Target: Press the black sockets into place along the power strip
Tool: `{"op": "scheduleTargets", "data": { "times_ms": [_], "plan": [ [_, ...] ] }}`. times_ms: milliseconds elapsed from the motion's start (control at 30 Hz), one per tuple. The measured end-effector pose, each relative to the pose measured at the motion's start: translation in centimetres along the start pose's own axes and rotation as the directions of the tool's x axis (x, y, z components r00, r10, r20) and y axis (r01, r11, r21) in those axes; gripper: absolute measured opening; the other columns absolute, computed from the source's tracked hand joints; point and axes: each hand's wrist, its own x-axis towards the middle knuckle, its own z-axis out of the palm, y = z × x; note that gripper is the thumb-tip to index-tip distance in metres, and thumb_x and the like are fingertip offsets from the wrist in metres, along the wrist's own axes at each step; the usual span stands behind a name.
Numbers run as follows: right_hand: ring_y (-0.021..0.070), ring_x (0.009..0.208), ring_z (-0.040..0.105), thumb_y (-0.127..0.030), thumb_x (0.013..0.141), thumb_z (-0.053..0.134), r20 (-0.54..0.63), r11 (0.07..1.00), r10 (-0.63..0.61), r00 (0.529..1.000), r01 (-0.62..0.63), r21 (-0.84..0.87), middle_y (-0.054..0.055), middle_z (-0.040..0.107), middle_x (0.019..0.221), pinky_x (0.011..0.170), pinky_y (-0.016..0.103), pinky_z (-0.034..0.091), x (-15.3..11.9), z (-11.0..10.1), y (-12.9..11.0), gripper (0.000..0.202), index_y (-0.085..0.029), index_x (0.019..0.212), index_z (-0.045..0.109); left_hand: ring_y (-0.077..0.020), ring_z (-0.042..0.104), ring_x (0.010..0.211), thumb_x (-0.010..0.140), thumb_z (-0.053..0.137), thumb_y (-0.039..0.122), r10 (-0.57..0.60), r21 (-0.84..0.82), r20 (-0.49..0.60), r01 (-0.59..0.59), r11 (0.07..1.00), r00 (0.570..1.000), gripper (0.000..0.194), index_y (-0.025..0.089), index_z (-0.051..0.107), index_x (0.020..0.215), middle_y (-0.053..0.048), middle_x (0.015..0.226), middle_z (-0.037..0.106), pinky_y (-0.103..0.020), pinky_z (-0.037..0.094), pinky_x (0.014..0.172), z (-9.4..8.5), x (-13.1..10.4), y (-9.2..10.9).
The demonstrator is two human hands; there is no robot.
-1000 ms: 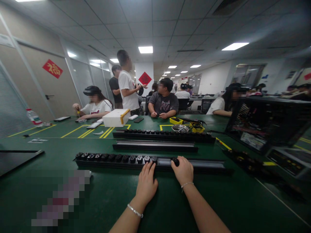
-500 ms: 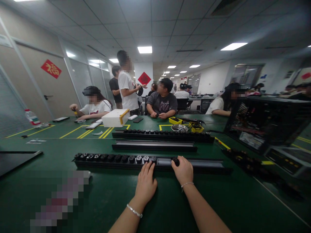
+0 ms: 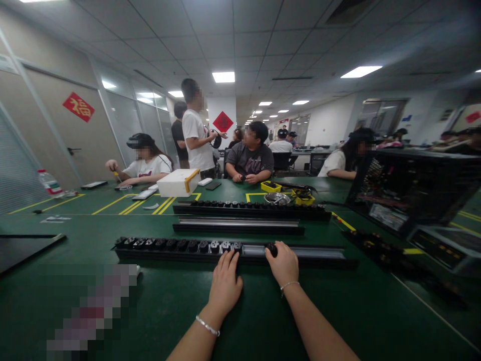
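A long black strip (image 3: 313, 254) with a grey channel lies across the green table in front of me. Black round socket-like modules (image 3: 182, 245) fill its left part in a row. My left hand (image 3: 226, 286) rests with fingers stretched out, its fingertips against the strip's near edge beside the last modules of the row. Farther right, my right hand (image 3: 284, 265) pinches a small black round module (image 3: 270, 249) at the channel. A bare stretch of channel separates that module from the row. The underside of the held module is hidden by my fingers.
Behind lie a strip with a bare channel (image 3: 240, 223) and another filled strip (image 3: 255, 208). Yellow trays (image 3: 271, 187) and a metal bowl (image 3: 277, 199) stand beyond. A computer case (image 3: 391, 200) is at right, a white box (image 3: 176, 183) at left. People sit around.
My hands and the strip stay practically where they were. A seated person at the left has slightly shifted a raised hand holding a tool.
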Motion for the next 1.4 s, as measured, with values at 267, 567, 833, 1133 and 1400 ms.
{"op": "scheduleTargets", "data": {
  "times_ms": [267,567,833,1133,1400],
  "plan": [
    [0.0246,0.112,0.050,-0.038,0.080,0.048,-0.037,1.000,0.004,0.999,-0.005,-0.017,0.013,0.063,0.109,0.098,0.039,0.027,-0.28,-0.05,-0.08,0.034,-0.013,0.097,0.063,-0.0215,0.025,0.134,0.074,0.042,0.012,0.000,-0.001,0.000,0.000,1.000,1.000,0.062,0.020,0.036,0.135,-0.005,0.141,0.038,-0.041,0.026,0.109,0.01,-0.05,-0.07],
    [0.0247,0.112,0.050,-0.039,0.080,0.048,-0.048,1.000,0.009,0.999,-0.010,-0.009,0.013,0.063,0.109,0.098,0.039,0.027,-0.35,0.12,0.03,0.034,-0.013,0.097,0.064,-0.0230,0.025,0.134,0.075,0.044,0.013,-0.001,-0.002,0.002,0.001,1.000,1.000,0.062,0.022,0.035,0.136,-0.004,0.142,0.038,-0.043,0.028,0.108,0.05,-0.09,-0.16],
    [0.0242,0.110,0.051,-0.039,0.080,0.047,-0.062,1.000,-0.003,0.998,0.003,0.004,0.012,0.064,0.108,0.097,0.038,0.029,-0.37,0.30,0.35,0.035,-0.013,0.098,0.063,-0.0237,0.026,0.134,0.074,0.043,0.013,0.013,0.018,-0.016,-0.012,1.000,1.000,0.062,0.021,0.036,0.135,-0.005,0.140,0.039,-0.044,0.029,0.108,0.11,-0.09,-0.11],
    [0.0254,0.110,0.052,-0.038,0.080,0.049,-0.101,1.000,-0.024,0.995,0.025,0.009,0.014,0.064,0.108,0.097,0.040,0.029,-0.37,0.72,0.51,0.033,-0.012,0.093,0.065,-0.0235,0.026,0.134,0.074,0.044,0.012,0.022,0.020,-0.025,-0.021,1.000,0.999,0.062,0.021,0.036,0.135,-0.005,0.141,0.039,-0.044,0.029,0.108,0.24,-0.05,-0.27],
    [0.0258,0.111,0.051,-0.040,0.081,0.046,-0.094,1.000,-0.021,0.995,0.023,0.019,0.014,0.064,0.109,0.098,0.040,0.028,-0.44,0.65,0.55,0.037,-0.011,0.095,0.066,-0.0228,0.026,0.134,0.075,0.043,0.013,0.013,0.019,-0.018,-0.013,1.000,1.000,0.061,0.021,0.036,0.135,-0.005,0.141,0.039,-0.043,0.028,0.108,-0.01,-0.09,-0.03]
  ]
}}
